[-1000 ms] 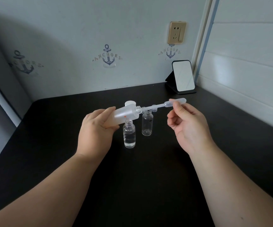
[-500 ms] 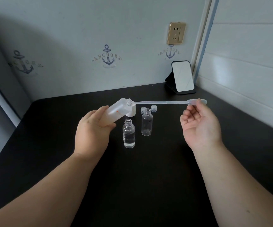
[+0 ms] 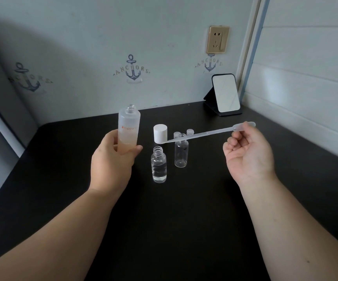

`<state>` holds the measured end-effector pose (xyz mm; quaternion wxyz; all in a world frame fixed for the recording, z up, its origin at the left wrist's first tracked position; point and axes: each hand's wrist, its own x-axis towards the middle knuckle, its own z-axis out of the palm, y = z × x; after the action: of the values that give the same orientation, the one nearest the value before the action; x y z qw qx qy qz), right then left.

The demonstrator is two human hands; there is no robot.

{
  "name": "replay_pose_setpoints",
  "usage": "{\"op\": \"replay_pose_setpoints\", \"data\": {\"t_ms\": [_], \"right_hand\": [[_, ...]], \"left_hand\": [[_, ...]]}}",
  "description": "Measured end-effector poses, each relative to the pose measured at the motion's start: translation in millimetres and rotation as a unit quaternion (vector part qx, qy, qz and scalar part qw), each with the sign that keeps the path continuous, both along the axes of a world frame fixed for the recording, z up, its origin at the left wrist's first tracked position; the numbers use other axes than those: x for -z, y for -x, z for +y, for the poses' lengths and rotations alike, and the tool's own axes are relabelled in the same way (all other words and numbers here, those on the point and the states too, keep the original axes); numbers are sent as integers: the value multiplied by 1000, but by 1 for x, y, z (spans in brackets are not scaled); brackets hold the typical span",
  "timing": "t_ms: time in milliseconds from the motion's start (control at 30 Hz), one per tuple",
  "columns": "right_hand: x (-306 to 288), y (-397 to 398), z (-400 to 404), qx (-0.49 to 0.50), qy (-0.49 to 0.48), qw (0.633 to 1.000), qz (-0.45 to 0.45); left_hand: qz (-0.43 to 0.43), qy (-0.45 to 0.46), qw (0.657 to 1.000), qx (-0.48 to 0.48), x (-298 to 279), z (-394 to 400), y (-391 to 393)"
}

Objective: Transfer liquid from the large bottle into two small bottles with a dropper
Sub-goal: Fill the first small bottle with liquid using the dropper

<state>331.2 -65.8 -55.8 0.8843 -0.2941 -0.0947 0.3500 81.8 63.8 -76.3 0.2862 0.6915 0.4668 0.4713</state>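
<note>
The left hand [image 3: 111, 159] is wrapped around the big bottle [image 3: 128, 128], upright and uncapped, near the worktop's middle toward its left edge; keep it steady or set it down. Just right stand the part-filled small bottle [image 3: 159, 167] and, behind it to the right, the empty one [image 3: 181, 152], both open. The dropper [image 3: 210, 133] slants over them, its bulb pinched by the right hand [image 3: 247, 153]. The step is likely delivery: tip the dropper upright, centre its tip in the empty neck, then squeeze slowly, without nudging the light bottle.
</note>
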Motion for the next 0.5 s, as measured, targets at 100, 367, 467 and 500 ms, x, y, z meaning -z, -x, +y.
{"op": "replay_pose_setpoints", "data": {"t_ms": [100,367,467,500], "right_hand": [[1,0,1,-2,4,1000,-13],[-1,1,2,-2,11,999,-38],[-2,3,2,-4,12,999,-49],[-2,3,1,-6,13,999,-51]], "left_hand": [[-3,7,1000,6,0,0,-1],[-9,22,1000,10,4,7,0],[-1,20,1000,14,4,7,0],[-1,18,1000,19,4,5,0]]}}
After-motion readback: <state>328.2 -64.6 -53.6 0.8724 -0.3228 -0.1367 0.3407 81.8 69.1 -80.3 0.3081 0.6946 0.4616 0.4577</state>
